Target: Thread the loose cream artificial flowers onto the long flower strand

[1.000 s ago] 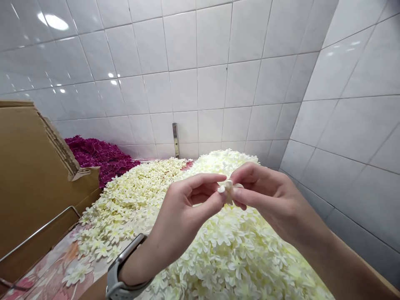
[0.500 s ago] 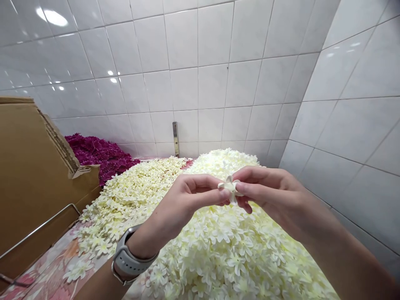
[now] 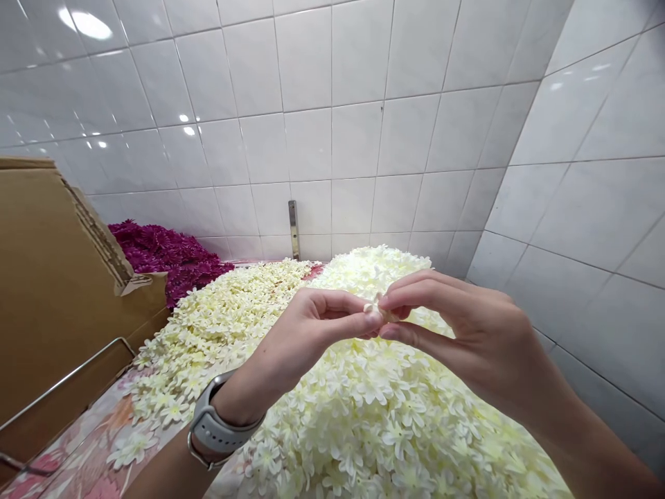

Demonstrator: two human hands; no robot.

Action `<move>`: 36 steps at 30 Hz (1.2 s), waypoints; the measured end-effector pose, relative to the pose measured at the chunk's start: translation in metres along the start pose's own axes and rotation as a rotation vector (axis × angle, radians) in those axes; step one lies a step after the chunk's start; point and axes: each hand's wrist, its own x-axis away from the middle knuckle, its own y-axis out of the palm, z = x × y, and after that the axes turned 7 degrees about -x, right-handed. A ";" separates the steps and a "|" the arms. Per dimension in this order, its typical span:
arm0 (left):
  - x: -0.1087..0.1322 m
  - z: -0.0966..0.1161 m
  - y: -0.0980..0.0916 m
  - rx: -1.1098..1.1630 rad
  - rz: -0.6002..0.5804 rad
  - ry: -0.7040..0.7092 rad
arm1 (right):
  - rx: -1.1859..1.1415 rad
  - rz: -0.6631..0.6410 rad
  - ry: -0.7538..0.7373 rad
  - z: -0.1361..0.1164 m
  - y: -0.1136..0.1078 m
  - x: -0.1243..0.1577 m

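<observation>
My left hand (image 3: 312, 333) and my right hand (image 3: 457, 326) meet in front of me, fingertips pinched together on one small cream fabric flower (image 3: 376, 305). Most of that flower is hidden between the fingers. A grey watch sits on my left wrist (image 3: 213, 430). Below both hands lies a big heap of cream fabric flowers (image 3: 374, 416), spreading over the table to the tiled wall.
A flatter layer of cream flowers (image 3: 223, 319) covers the table's left part. A pile of magenta flowers (image 3: 161, 253) lies at the back left. A brown cardboard box (image 3: 52, 277) with a metal bar stands at the left. White tiled walls close the back and right.
Both hands stayed joined on the flower and rose slightly. The fingers closed tighter round it, so less of the flower shows now. My left wrist turned, bringing the watch more into view.
</observation>
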 end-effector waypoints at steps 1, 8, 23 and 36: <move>0.000 0.000 0.000 -0.007 -0.012 0.008 | -0.037 0.000 0.043 0.001 0.000 0.001; -0.002 0.002 0.006 0.041 0.017 0.021 | -0.175 0.047 0.134 0.003 0.000 0.004; -0.002 0.000 0.004 0.011 0.021 0.072 | -0.366 0.049 0.181 0.005 -0.004 0.002; -0.005 -0.004 0.005 0.030 0.209 0.077 | -0.286 0.087 0.203 0.006 0.006 0.005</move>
